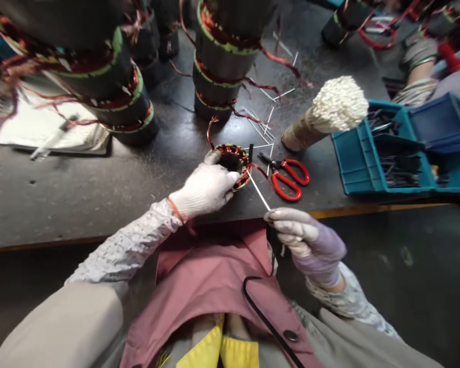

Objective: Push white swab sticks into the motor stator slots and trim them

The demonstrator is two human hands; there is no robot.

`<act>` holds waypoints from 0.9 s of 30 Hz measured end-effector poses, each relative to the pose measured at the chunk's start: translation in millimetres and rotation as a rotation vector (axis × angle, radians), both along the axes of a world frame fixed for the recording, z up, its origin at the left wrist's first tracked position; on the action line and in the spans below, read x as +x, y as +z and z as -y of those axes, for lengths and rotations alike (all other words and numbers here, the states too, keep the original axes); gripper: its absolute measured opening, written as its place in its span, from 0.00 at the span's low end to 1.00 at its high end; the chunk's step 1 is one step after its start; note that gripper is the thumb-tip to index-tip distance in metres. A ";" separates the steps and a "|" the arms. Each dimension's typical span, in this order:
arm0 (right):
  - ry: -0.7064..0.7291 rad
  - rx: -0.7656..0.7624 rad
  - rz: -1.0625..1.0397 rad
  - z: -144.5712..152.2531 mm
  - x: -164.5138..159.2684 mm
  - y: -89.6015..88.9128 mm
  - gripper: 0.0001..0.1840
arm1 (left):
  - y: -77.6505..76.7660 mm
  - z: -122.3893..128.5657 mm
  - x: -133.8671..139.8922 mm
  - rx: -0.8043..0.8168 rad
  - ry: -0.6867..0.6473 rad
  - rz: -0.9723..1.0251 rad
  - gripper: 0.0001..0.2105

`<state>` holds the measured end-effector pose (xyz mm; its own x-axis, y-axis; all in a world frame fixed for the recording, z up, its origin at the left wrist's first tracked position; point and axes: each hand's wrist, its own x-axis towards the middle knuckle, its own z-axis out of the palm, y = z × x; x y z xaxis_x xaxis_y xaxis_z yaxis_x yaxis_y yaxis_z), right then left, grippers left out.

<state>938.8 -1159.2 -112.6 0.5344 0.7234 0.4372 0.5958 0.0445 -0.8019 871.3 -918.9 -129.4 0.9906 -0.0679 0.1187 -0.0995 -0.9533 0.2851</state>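
Note:
My gloved left hand (207,188) is closed round the near-left side of a stator ring (235,149) wound with copper wire, which sits on the dark table. From the ring's right side comes a red wire lead (259,169). My gloved right hand (306,240) is off the table's front edge, pinching the end of a white cord (258,190). The cord runs taut from those fingers to the ring's right rim. Just right of the ring lie red-handled scissors (290,176), touched by neither hand.
Stacks of wound stators (218,76) stand behind, more at left (130,110). Cut white cord pieces (260,125) lie scattered. A thick bundle of white cords (339,105) stands in a tube. Teal bins (362,158) hold dark parts. Another person's gloved hand (419,51) is at upper right.

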 end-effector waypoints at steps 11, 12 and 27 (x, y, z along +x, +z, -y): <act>0.152 0.048 -0.012 39.5 -14.7 -47.8 0.13 | -0.9 21.7 4.0 0.047 0.126 -0.033 0.23; 0.161 0.066 -0.020 39.0 -14.2 -51.0 0.13 | -0.8 23.4 4.4 0.044 0.150 -0.033 0.24; -0.115 0.131 -0.186 -48.3 3.4 -79.5 0.07 | -29.7 56.0 -15.8 -0.325 0.575 0.282 0.27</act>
